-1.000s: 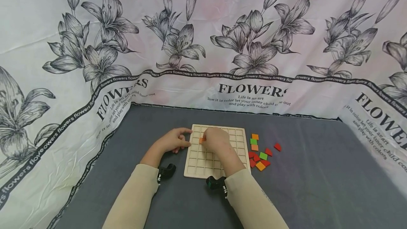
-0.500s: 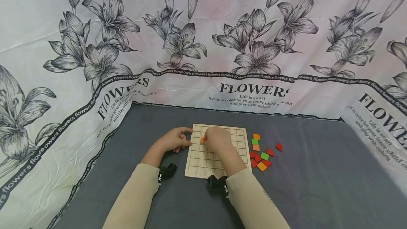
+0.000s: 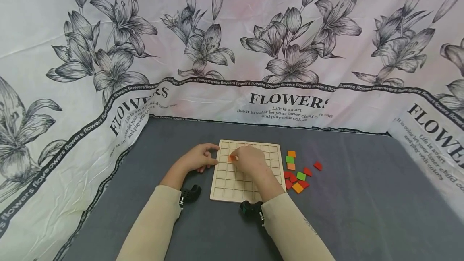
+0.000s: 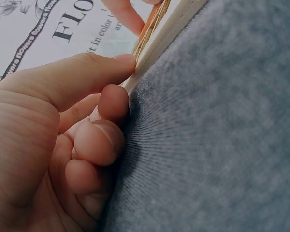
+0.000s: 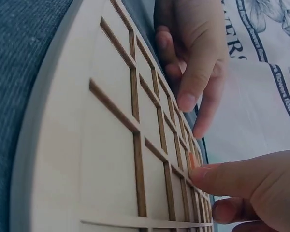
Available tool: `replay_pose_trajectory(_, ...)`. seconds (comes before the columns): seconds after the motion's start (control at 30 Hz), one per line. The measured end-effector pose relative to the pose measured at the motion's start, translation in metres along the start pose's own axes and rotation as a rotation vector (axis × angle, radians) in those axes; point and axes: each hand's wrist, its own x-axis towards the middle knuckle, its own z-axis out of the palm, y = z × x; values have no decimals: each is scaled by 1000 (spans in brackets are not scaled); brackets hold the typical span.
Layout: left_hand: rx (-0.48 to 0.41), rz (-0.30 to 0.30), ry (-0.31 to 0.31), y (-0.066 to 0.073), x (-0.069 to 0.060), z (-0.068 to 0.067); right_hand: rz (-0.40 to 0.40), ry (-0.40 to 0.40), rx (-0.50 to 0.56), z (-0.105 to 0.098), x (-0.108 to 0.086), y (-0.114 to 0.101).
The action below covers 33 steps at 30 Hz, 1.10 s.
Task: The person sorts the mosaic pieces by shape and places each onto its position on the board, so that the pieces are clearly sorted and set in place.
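A light wooden board (image 3: 222, 186) marked off in square cells lies flat on the table. My left hand (image 3: 197, 158) is at its left side. The thumb and index finger touch the board's edge, and the other fingers are curled under in the left wrist view. Over the board's upper left part, my right hand (image 3: 250, 159) has its thumb and fingers on a small orange square tile (image 3: 230, 158). In the right wrist view the thumb tip meets the orange tile (image 5: 192, 160) at a cell of the grid. The right fingertips are partly hidden there.
Right of the board lie loose pieces: orange squares (image 3: 298, 187), green squares (image 3: 301, 176) and several red pieces (image 3: 317, 166) with slanted or rounded sides. A dark grey cloth (image 3: 362, 196) covers the table. A flower-printed sheet (image 3: 203, 100) hangs behind and at both sides.
The right wrist has shifted slightly right and its fingers have lifted a little, showing more of the orange tile. The left hand stays at the board's edge.
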Motion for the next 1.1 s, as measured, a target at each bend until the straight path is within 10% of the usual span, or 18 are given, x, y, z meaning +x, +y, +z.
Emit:
replay_pose_trajectory(0.63, -8, -18, 16, -5, -8, -3, -129, 65, 232, -31, -49, 57)
replay_pose_trajectory(1.1, -10, 4, 0, -4, 1, -1, 39, 170, 393, -47, -63, 123)
